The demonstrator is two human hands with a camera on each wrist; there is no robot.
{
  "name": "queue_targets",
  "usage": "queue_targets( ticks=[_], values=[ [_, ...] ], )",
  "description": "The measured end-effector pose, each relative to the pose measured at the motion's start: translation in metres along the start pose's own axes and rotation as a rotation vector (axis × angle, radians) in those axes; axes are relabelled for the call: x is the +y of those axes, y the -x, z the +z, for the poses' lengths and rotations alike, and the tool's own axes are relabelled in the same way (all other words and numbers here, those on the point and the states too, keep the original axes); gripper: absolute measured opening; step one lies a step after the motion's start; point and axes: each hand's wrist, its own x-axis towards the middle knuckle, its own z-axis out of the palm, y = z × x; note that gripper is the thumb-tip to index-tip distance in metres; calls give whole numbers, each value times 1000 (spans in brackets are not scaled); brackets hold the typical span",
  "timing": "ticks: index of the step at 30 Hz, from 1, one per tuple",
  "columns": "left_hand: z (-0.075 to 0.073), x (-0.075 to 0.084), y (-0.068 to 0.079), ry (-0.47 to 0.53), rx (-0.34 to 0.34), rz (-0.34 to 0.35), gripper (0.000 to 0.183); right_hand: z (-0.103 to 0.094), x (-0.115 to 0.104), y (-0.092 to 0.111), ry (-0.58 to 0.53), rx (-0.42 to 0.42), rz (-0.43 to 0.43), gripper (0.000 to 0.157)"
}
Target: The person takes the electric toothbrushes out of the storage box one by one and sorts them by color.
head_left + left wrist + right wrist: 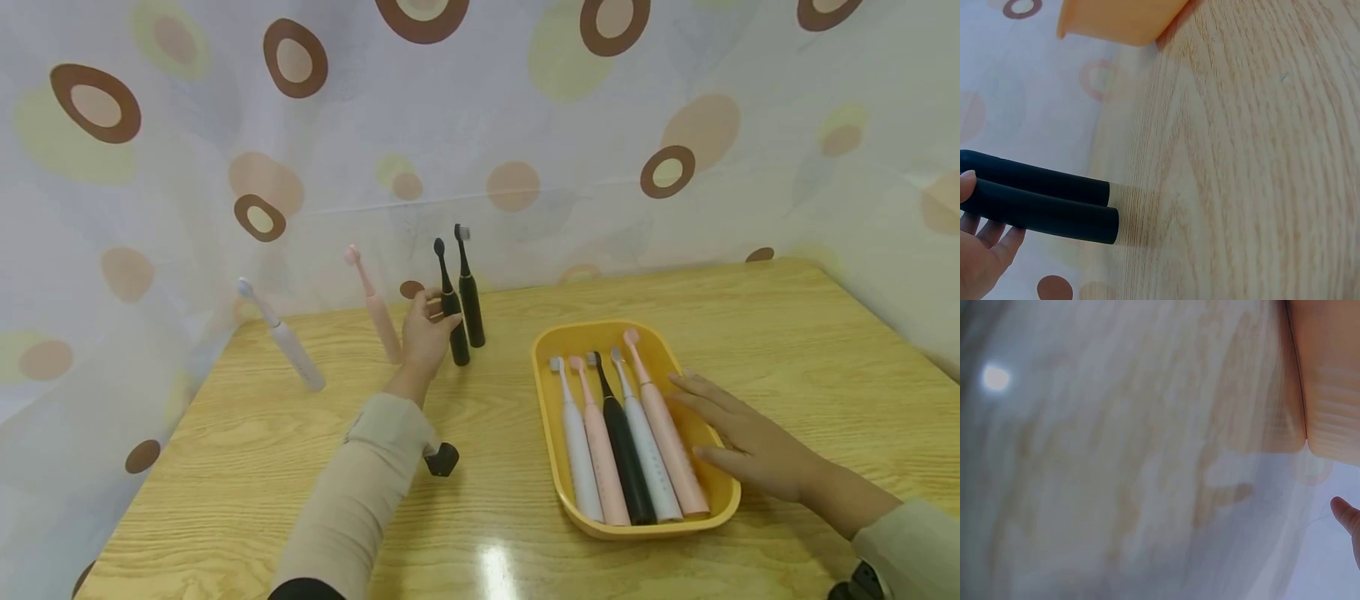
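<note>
In the head view my left hand (426, 335) pinches the nearer black electric toothbrush (460, 346) between thumb and fingers. The toothbrush stands upright, its base at the tabletop. Close behind it, to the right, another black toothbrush (472, 308) stands upright. The left wrist view has the thumb and fingers on opposite sides of the gripped black handle (1054, 215). My right hand (757, 437) rests with extended fingers at the right rim of a yellow tray (637, 533). Several white, pink and black toothbrushes lie side by side in the tray, including a black one (628, 454).
A pink toothbrush (382, 325) stands just left of my left hand, and a white toothbrush (296, 354) stands farther left. The wooden table (825, 333) meets a patterned cloth (465, 117) along its back edge.
</note>
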Motion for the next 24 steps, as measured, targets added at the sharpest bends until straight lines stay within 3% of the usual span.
queue_targets(
  ticks=[10, 24],
  values=[
    [3, -5, -4, -29, -4, 34, 37, 0, -1, -1, -9, 1, 8, 59],
    [5, -8, -6, -76, -23, 27, 37, 0, -2, -1, -27, 2, 17, 59]
  ],
)
